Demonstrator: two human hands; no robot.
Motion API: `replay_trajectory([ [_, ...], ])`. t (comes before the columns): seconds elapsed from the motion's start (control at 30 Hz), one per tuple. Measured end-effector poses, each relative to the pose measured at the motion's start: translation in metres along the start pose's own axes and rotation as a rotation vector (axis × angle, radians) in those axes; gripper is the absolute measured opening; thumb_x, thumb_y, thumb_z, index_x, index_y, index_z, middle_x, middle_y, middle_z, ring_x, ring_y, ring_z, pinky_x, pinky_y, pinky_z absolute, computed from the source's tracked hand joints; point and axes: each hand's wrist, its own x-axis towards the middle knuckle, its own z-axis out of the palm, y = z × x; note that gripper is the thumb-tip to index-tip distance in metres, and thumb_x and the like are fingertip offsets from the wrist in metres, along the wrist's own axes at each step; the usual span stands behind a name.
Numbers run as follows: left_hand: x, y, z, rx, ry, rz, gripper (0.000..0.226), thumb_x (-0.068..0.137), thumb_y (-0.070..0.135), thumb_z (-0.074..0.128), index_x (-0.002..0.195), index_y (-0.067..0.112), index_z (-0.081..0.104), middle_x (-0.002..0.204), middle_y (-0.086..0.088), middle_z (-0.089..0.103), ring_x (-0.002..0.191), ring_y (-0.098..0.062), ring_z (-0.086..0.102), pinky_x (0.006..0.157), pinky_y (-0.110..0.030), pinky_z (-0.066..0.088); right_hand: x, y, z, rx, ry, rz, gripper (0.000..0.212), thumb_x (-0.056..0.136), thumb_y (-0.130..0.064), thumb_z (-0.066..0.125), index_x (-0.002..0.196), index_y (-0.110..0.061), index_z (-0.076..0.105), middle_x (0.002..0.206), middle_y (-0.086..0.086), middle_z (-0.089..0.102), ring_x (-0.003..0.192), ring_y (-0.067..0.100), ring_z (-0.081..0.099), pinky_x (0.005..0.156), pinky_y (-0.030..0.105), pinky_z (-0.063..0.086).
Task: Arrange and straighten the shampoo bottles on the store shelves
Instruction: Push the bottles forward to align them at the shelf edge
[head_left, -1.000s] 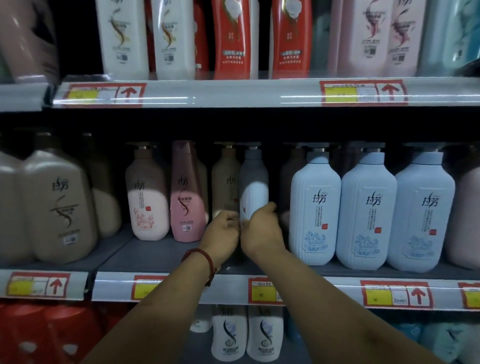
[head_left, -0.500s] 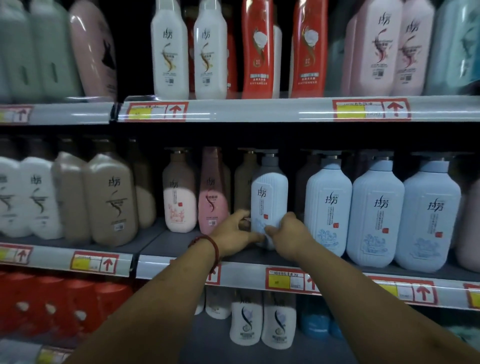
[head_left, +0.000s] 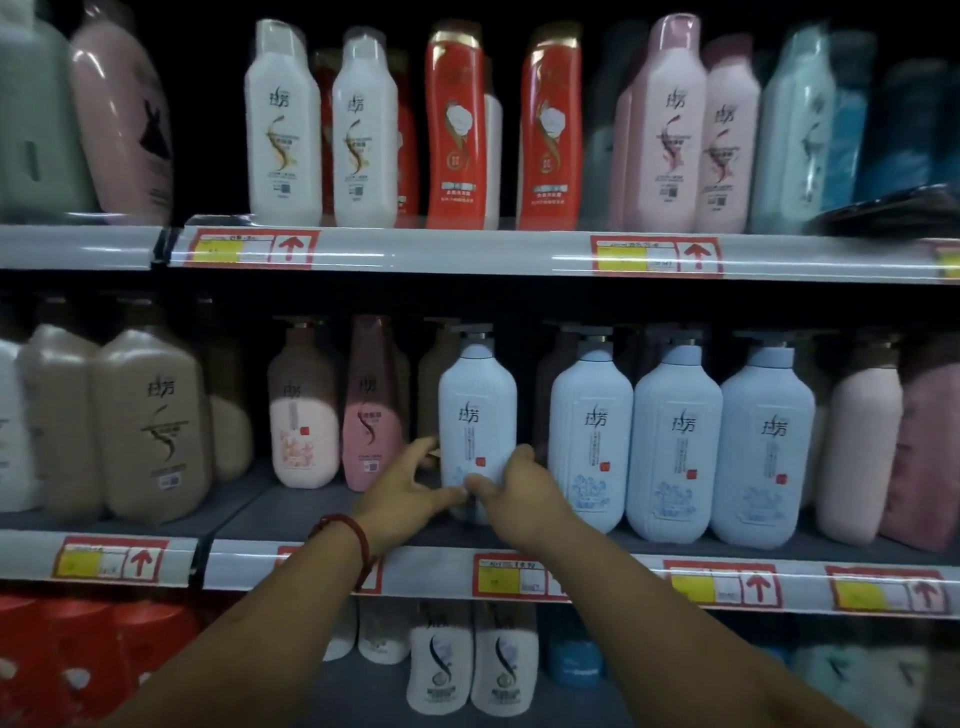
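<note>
A pale blue pump bottle stands upright on the middle shelf, its label facing me. My left hand grips its lower left side, thumb across the base. My right hand grips its lower right side. Three matching pale blue bottles stand in a row to its right, a little nearer the shelf edge. A pink bottle and a pink-and-brown pump bottle stand to its left.
Beige bottles fill the middle shelf's left bay. The upper shelf carries white, red and pink bottles. More white bottles stand on the lower shelf. Price-tag rails run along each shelf edge.
The pale blue bottle has come forward from the back of the shelf and turned label-front, both hands staying on its base. The camera has tilted up and shifted left.
</note>
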Motion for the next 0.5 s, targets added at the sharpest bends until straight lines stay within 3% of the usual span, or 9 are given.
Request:
replay_trajectory([
  [0.1,-0.001,0.003,0.001,0.028,-0.024,0.022,0.054,0.083,0.020,0.080,0.129,0.032,0.054,0.120,0.006,0.065,0.105,-0.017,0.069,0.083,-0.025,0.056,-0.005,-0.001,-0.003,0.014,-0.011,0.012,0.045,0.099,-0.029,0.057,0.128,-0.004,0.035,0.132,0.015,0.057,0.113,0.028,0.059,0.084,0.033,0.049],
  [0.2,-0.002,0.004,0.004,0.021,0.002,0.000,0.052,0.080,0.024,0.084,0.122,0.031,0.053,0.120,0.004,0.067,0.104,-0.017,0.070,0.088,-0.032,0.058,-0.009,-0.002,-0.007,-0.002,0.002,0.029,0.048,0.100,-0.030,0.056,0.133,0.000,0.037,0.134,0.015,0.057,0.117,0.028,0.059,0.089,0.034,0.049],
  [0.3,-0.005,0.006,0.008,0.005,-0.010,-0.046,0.061,0.078,0.030,0.084,0.126,0.025,0.047,0.124,0.005,0.065,0.111,-0.017,0.067,0.091,-0.033,0.058,-0.011,-0.004,-0.016,-0.142,0.008,0.031,0.043,0.100,-0.033,0.054,0.128,0.000,0.050,0.128,0.015,0.061,0.111,0.029,0.062,0.093,0.037,0.054],
  [0.37,-0.006,0.010,0.009,0.009,-0.032,-0.064,0.063,0.079,0.030,0.084,0.128,0.023,0.045,0.124,0.006,0.065,0.115,-0.016,0.064,0.092,-0.033,0.057,-0.014,-0.004,-0.023,-0.184,0.003,0.013,0.036,0.100,-0.032,0.054,0.122,-0.004,0.057,0.122,0.014,0.063,0.106,0.028,0.063,0.089,0.037,0.055],
  [0.5,-0.010,0.023,0.012,0.046,-0.049,-0.061,0.051,0.084,0.023,0.080,0.125,0.026,0.051,0.120,0.008,0.062,0.115,-0.013,0.059,0.080,-0.018,0.051,-0.019,0.005,-0.033,-0.179,0.049,-0.032,0.027,0.096,-0.033,0.059,0.108,-0.009,0.061,0.112,0.009,0.064,0.095,0.024,0.064,0.073,0.031,0.053],
])
